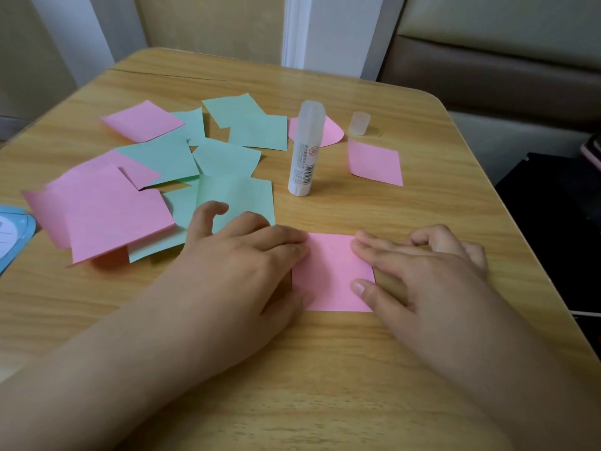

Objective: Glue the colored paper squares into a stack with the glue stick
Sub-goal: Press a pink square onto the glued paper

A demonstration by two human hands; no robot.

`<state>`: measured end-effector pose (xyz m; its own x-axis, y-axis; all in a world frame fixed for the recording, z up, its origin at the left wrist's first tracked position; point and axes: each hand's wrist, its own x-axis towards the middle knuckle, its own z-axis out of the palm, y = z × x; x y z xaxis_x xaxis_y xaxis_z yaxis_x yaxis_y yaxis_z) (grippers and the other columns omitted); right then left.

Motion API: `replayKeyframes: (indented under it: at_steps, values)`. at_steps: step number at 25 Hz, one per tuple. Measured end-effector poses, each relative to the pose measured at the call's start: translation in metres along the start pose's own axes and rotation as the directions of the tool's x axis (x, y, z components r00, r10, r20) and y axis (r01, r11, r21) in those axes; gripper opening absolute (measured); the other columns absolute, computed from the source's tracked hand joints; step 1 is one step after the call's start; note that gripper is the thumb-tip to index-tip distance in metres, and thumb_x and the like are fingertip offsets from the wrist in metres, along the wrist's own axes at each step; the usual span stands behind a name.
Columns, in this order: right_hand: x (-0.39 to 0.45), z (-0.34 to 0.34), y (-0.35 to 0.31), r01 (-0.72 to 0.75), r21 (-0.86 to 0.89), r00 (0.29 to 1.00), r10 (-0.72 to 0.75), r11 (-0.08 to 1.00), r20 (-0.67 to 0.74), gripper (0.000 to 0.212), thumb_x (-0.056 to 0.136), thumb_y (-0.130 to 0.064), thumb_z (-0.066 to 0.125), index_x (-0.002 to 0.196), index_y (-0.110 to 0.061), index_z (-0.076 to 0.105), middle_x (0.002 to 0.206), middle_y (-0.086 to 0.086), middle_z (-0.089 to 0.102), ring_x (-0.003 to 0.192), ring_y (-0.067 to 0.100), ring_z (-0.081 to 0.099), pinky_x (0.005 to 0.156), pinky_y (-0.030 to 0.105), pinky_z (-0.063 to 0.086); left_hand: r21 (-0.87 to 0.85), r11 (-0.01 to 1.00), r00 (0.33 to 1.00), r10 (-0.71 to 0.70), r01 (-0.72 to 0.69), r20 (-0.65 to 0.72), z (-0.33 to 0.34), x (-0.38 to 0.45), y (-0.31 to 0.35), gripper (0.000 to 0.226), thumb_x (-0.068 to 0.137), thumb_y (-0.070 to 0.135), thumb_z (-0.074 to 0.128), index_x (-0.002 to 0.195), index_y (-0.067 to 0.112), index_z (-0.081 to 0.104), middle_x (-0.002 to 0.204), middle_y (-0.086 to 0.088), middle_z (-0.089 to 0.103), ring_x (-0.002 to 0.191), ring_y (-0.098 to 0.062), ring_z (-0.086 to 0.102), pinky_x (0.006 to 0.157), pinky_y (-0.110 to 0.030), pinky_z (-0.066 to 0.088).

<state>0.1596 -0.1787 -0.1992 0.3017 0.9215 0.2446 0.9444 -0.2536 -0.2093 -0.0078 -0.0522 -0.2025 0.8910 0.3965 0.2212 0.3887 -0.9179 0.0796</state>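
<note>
A pink paper square (330, 271) lies flat on the wooden table (325, 369) in front of me. My left hand (240, 255) presses its left edge with straight fingers. My right hand (422, 268) presses its right edge with fingertips and thumb, the outer fingers loosely curled. What lies under the pink square is hidden. The white glue stick (305, 151) stands upright behind it, uncapped. Its clear cap (359, 123) stands further back to the right. Several loose pink squares (97, 216) and green squares (224, 157) lie scattered to the left.
One pink square (374, 162) lies right of the glue stick and another (331, 131) behind it. A blue object (13, 236) pokes in at the table's left edge. A dark item (559, 222) sits beyond the right edge, with a sofa (504, 76) behind.
</note>
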Motion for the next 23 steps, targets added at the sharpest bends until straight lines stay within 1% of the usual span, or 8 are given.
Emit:
replayKeyframes:
  at_steps: [5, 8, 11, 14, 16, 19, 21, 23]
  values:
    - [-0.001, -0.001, -0.003, -0.014, -0.102, 0.999, 0.011, 0.995, -0.032, 0.047, 0.076, -0.054, 0.04, 0.104, -0.032, 0.072, 0.111, -0.02, 0.068, 0.089, 0.02, 0.053, 0.075, 0.031, 0.02, -0.002, 1.0, 0.999, 0.001, -0.001, -0.053, 0.004, -0.001, 0.001, 0.049, 0.078, 0.05, 0.041, 0.106, 0.023, 0.072, 0.112, 0.011, 0.068, 0.096, -0.018, 0.062, 0.093, -0.057, 0.036]
    - [0.0, 0.0, -0.002, 0.007, -0.111, 0.999, -0.012, 0.994, -0.044, 0.047, 0.077, -0.053, 0.04, 0.104, -0.031, 0.072, 0.111, -0.019, 0.068, 0.091, 0.017, 0.047, 0.074, 0.031, 0.019, -0.003, 1.0, 0.998, 0.002, -0.002, -0.068, 0.006, -0.002, 0.001, 0.049, 0.079, 0.049, 0.041, 0.107, 0.023, 0.071, 0.113, 0.011, 0.067, 0.099, -0.018, 0.057, 0.093, -0.052, 0.027]
    - [0.001, -0.001, 0.006, 0.002, -0.02, 0.999, -0.003, 1.0, -0.049, 0.046, 0.078, -0.051, 0.04, 0.107, -0.03, 0.07, 0.116, -0.019, 0.065, 0.095, 0.011, 0.038, 0.071, 0.026, 0.015, -0.025, 1.0, 0.997, 0.001, -0.003, -0.082, 0.007, -0.003, 0.0, 0.049, 0.079, 0.049, 0.041, 0.108, 0.023, 0.07, 0.114, 0.012, 0.066, 0.1, -0.017, 0.052, 0.092, -0.051, 0.025]
    - [0.003, -0.009, 0.014, -0.031, 0.073, 0.995, 0.038, 0.997, -0.095, 0.045, 0.081, -0.045, 0.039, 0.11, -0.029, 0.069, 0.116, -0.02, 0.064, 0.096, 0.008, 0.038, 0.074, 0.021, 0.015, -0.054, 0.999, 0.996, -0.006, 0.002, -0.087, 0.008, -0.002, 0.0, 0.048, 0.079, 0.05, 0.041, 0.108, 0.024, 0.069, 0.115, 0.013, 0.065, 0.102, -0.016, 0.049, 0.093, -0.052, 0.028]
    - [0.003, -0.008, 0.009, 0.021, 0.105, 0.997, -0.012, 0.994, -0.079, 0.042, 0.082, -0.042, 0.04, 0.11, -0.029, 0.069, 0.116, -0.021, 0.064, 0.096, 0.008, 0.039, 0.078, 0.023, 0.019, -0.064, 0.998, 0.996, -0.009, 0.003, -0.092, 0.008, -0.002, 0.0, 0.048, 0.079, 0.05, 0.042, 0.108, 0.024, 0.069, 0.115, 0.013, 0.064, 0.102, -0.016, 0.049, 0.092, -0.051, 0.027]
    - [0.0, 0.0, -0.001, 0.111, 0.093, 0.994, -0.11, 0.989, -0.017, 0.04, 0.083, -0.04, 0.042, 0.111, -0.029, 0.069, 0.118, -0.02, 0.064, 0.096, 0.009, 0.038, 0.077, 0.027, 0.02, -0.056, 0.998, 0.995, 0.002, -0.007, -0.1, 0.008, -0.002, 0.001, 0.048, 0.079, 0.05, 0.042, 0.106, 0.022, 0.07, 0.112, 0.012, 0.065, 0.102, -0.016, 0.049, 0.092, -0.05, 0.025]
    - [0.0, 0.001, 0.001, 0.074, 0.058, 0.997, -0.075, 0.996, -0.001, 0.042, 0.083, -0.043, 0.039, 0.11, -0.031, 0.069, 0.118, -0.021, 0.064, 0.096, 0.009, 0.037, 0.076, 0.025, 0.017, -0.038, 0.999, 0.995, 0.009, -0.013, -0.099, 0.008, -0.002, 0.0, 0.048, 0.079, 0.049, 0.042, 0.106, 0.022, 0.071, 0.111, 0.011, 0.066, 0.102, -0.016, 0.05, 0.093, -0.05, 0.024]
    - [0.002, -0.001, 0.005, 0.015, 0.07, 1.0, -0.015, 0.997, -0.011, 0.046, 0.081, -0.047, 0.037, 0.11, -0.032, 0.068, 0.119, -0.022, 0.063, 0.097, 0.008, 0.037, 0.078, 0.024, 0.017, -0.032, 0.999, 0.996, 0.0, -0.002, -0.085, 0.008, -0.002, 0.001, 0.048, 0.078, 0.05, 0.042, 0.106, 0.022, 0.07, 0.112, 0.011, 0.065, 0.103, -0.016, 0.051, 0.093, -0.05, 0.024]
